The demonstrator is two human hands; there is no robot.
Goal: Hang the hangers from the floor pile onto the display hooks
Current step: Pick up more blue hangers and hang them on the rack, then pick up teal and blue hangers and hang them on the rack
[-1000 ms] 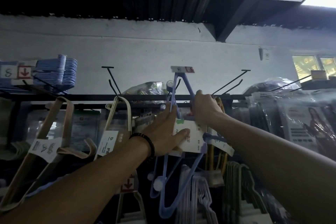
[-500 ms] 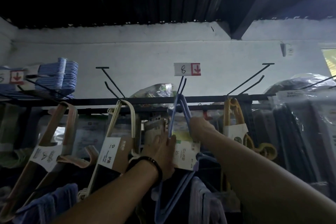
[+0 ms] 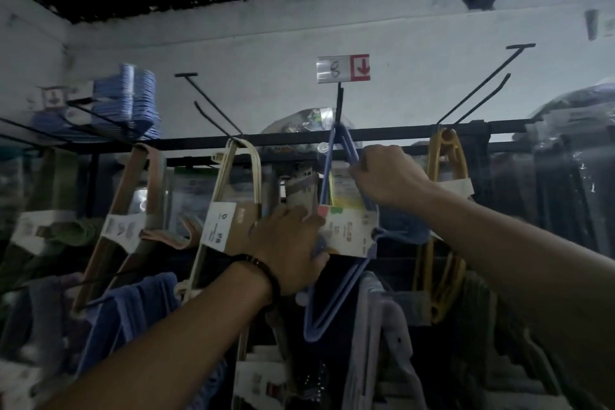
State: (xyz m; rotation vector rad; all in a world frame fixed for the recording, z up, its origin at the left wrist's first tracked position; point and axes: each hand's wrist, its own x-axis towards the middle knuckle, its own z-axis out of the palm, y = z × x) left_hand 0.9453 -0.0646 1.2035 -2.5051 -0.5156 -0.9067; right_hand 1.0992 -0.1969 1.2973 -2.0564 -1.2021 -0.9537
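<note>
Blue bundle [image 3: 407, 231] ×1 on hook [image 3: 339, 103], tag [image 3: 342, 67] "8" | right hand [image 3: 382, 173] fingers curled round neck | left hand [image 3: 289, 243] fingers clasping card [image 3: 349, 233] | neighbours ×3: tan [image 3: 128, 183], cream [image 3: 256, 173], yellow [image 3: 432, 160]

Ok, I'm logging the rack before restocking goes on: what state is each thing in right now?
blue hanger bundle: top looped over the centre hook, held by both hands.
left hand: gripping the bundle beside its paper label.
right hand: gripping the bundle's upper arm.
cream hanger bundle: hanging on its hook.
yellow hanger bundle: hanging on its hook.
number tag: upright at the centre hook's tip.
</note>
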